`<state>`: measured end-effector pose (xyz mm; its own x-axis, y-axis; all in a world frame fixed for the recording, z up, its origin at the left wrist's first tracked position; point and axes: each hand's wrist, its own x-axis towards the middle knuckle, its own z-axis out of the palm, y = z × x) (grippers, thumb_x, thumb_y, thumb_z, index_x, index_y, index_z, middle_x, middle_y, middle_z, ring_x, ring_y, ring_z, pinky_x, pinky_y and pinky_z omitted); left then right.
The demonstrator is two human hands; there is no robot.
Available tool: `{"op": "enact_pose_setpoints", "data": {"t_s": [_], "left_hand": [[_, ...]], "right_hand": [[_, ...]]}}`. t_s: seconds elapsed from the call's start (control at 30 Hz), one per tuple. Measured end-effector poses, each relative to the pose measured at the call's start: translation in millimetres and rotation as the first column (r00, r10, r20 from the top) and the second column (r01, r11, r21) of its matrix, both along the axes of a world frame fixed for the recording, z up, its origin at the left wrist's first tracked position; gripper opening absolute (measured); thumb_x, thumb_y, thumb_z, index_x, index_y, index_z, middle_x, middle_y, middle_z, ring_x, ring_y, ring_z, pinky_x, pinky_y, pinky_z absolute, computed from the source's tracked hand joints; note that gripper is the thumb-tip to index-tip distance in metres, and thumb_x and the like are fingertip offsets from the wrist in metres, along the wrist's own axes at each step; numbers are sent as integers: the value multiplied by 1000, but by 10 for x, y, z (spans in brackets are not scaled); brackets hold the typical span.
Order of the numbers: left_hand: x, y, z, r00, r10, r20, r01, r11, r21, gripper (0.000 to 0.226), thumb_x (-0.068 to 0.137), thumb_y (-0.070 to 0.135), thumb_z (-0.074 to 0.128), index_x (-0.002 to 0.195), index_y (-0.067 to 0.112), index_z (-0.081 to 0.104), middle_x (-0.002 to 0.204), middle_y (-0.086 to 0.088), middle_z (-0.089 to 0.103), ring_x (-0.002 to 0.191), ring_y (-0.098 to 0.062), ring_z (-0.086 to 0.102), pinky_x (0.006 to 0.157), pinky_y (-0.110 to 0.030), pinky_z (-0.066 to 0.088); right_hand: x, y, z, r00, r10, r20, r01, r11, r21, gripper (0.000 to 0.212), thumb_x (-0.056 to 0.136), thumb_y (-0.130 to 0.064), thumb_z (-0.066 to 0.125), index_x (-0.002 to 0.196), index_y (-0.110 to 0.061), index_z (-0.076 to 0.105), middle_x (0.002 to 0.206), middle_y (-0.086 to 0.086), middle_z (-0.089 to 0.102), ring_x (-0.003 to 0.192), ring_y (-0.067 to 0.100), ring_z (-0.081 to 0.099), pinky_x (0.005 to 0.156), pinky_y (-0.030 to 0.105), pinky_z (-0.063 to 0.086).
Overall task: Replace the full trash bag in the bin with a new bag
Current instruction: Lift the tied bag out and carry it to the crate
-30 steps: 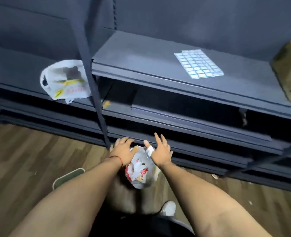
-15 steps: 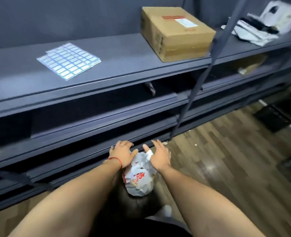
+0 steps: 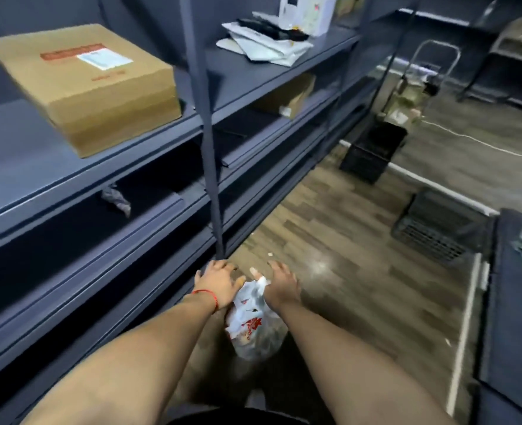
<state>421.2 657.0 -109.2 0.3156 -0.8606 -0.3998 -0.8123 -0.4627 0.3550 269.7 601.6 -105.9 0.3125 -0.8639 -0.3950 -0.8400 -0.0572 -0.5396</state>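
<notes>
A full white trash bag with red print hangs between my two hands, low in the middle of the view. My left hand, with a red string at the wrist, holds the bag's top on the left side. My right hand holds the top on the right, where a white knotted end of the bag pokes out by the thumb. The bag is off the floor. No bin is in view.
Dark shelving runs along my left with a cardboard box, white mailers and a smaller box. Black crates stand on the wood floor ahead; a hand cart behind them.
The view has swung to the right along the shelves, bringing the cardboard box, mailers and crates into sight. Both hands keep the same hold on the bag.
</notes>
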Motion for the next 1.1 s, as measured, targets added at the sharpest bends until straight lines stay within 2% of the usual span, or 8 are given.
{"op": "enact_pose_setpoints", "data": {"t_s": [0.17, 0.27, 0.4, 0.53, 0.7, 0.8, 0.93, 1.1], "left_hand": [[-431, -744, 98, 976, -212, 43, 211, 977, 15, 50, 93, 51, 39, 136, 26, 44, 147, 2, 38, 139, -20, 27, 114, -55, 20], [-649, -1137, 153, 953, -299, 52, 298, 954, 25, 50, 93, 51, 39, 137, 26, 43, 146, 1, 39, 139, -21, 27, 112, -51, 23], [-895, -1682, 190, 921, -389, 24, 388, 921, 26, 46, 93, 48, 39, 133, 26, 45, 145, 1, 41, 137, -22, 30, 113, -51, 20], [-1031, -2211, 133, 881, -472, -28, 472, 882, 10, 54, 92, 51, 37, 138, 23, 42, 152, -3, 33, 140, -24, 29, 114, -50, 21], [-1104, -2943, 158, 828, -561, 2, 561, 827, -28, 49, 89, 46, 44, 136, 30, 42, 154, 2, 30, 142, -23, 23, 114, -53, 20], [-1131, -3364, 206, 788, -615, -12, 613, 788, -62, 54, 88, 49, 47, 137, 27, 41, 153, 2, 31, 141, -23, 23, 115, -53, 22], [-1198, -3827, 241, 757, -654, 0, 653, 755, -56, 52, 90, 52, 43, 137, 29, 43, 152, 5, 33, 141, -20, 24, 115, -54, 20], [-1420, -4270, 231, 705, -709, -5, 708, 703, -65, 47, 91, 48, 42, 134, 29, 45, 151, 5, 35, 141, -19, 24, 115, -54, 20]], "right_hand": [[-466, -677, 177, 994, -106, -10, 105, 994, -39, 59, 88, -13, 47, 144, -27, 34, 155, 1, 31, 140, 29, 28, 116, 47, 20], [-719, -1023, 289, 985, -171, -9, 170, 983, -68, 58, 91, -18, 47, 146, -29, 32, 158, 0, 25, 143, 29, 22, 116, 49, 16], [-994, -1428, 304, 957, -290, -16, 289, 955, -64, 57, 94, -43, 45, 147, -29, 28, 157, 0, 25, 142, 31, 24, 118, 55, 10], [-1139, -1748, 273, 914, -406, -13, 405, 913, -37, 60, 91, -23, 48, 148, -28, 27, 153, 6, 32, 137, 34, 32, 116, 56, 16], [-1231, -2179, 270, 848, -529, 24, 530, 848, -14, 58, 92, -39, 52, 145, -31, 31, 151, 6, 35, 136, 33, 37, 113, 54, 25], [-1329, -2473, 299, 802, -596, 36, 597, 802, -16, 60, 90, -29, 52, 146, -30, 31, 151, 7, 35, 135, 32, 40, 109, 52, 33], [-1436, -2765, 338, 775, -627, 77, 631, 775, -39, 63, 86, -8, 46, 146, -19, 34, 153, 10, 33, 138, 29, 36, 113, 48, 31], [-1577, -3028, 350, 706, -695, 135, 703, 711, -22, 54, 91, -15, 47, 144, -14, 38, 152, 10, 34, 138, 29, 37, 115, 43, 30]]}}
